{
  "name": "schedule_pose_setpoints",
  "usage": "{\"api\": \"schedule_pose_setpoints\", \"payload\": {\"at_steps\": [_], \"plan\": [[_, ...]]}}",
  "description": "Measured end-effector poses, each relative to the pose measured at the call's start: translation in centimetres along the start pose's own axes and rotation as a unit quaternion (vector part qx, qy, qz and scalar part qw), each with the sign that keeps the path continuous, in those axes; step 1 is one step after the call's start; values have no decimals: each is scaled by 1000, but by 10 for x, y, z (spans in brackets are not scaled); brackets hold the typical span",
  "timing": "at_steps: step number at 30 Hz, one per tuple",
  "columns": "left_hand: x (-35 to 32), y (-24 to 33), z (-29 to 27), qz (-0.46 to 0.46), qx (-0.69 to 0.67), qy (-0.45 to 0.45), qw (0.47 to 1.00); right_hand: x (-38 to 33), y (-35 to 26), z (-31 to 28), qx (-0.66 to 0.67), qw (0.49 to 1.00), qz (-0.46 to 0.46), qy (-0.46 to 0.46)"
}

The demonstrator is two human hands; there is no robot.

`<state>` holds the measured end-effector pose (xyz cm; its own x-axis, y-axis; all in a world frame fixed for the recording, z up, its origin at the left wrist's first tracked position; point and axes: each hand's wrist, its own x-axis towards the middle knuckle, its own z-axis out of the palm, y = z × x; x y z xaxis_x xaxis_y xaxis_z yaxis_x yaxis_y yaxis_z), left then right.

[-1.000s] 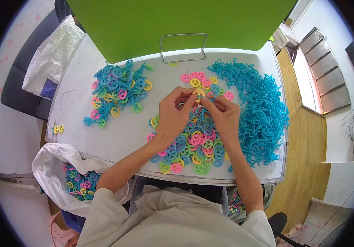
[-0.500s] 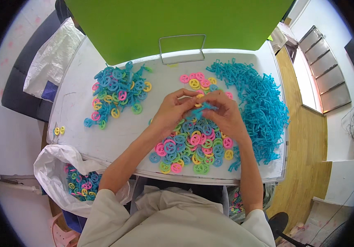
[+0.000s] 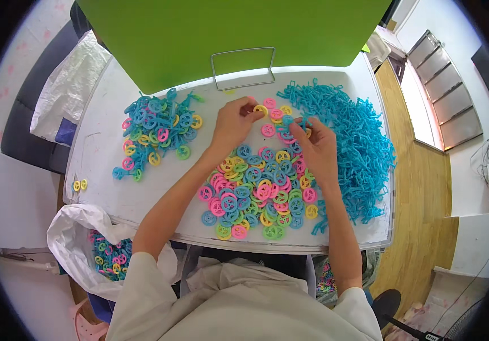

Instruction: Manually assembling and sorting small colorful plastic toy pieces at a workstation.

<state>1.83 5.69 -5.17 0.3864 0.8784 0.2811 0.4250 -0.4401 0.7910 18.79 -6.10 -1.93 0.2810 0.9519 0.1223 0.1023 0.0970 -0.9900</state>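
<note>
My left hand [image 3: 234, 124] pinches a small yellow plastic wheel [image 3: 261, 110] between thumb and fingertips, above the far end of the loose wheels. To its right, my right hand [image 3: 317, 149] has thumb and fingers closed around a small blue plastic piece [image 3: 306, 121], partly hidden by the fingers. Below and between the hands spreads a heap of pink, yellow, green and blue wheels [image 3: 256, 190]. Close by on the right lies a big pile of blue forked plastic pieces [image 3: 361, 153]. Further left is a mixed pile of wheels with blue pieces [image 3: 156, 122].
A green panel [image 3: 222, 40] with a wire handle [image 3: 243, 69] stands at the back of the white table [image 3: 99, 187]. Two yellow wheels [image 3: 80, 185] lie near its left edge. At the lower left, a white sack [image 3: 68, 227] holds many coloured parts.
My hands were together over the heap with a yellow wheel and blue pieces. They have moved apart, the left up and leftward with a yellow wheel. The view has shifted slightly.
</note>
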Motion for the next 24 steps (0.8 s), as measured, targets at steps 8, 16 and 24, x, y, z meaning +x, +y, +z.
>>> {"api": "schedule_pose_setpoints", "payload": {"at_steps": [8,16,24], "plan": [[-41,40,-25,-211,-372,-94,899,-6,-5,10,-146,989,-29,-3],[-45,49,-22,-200,-422,-110,877,-9,-3,14,-129,991,-33,9],[-47,44,-16,-151,-319,-62,934,-7,5,12,-128,989,-63,-36]]}}
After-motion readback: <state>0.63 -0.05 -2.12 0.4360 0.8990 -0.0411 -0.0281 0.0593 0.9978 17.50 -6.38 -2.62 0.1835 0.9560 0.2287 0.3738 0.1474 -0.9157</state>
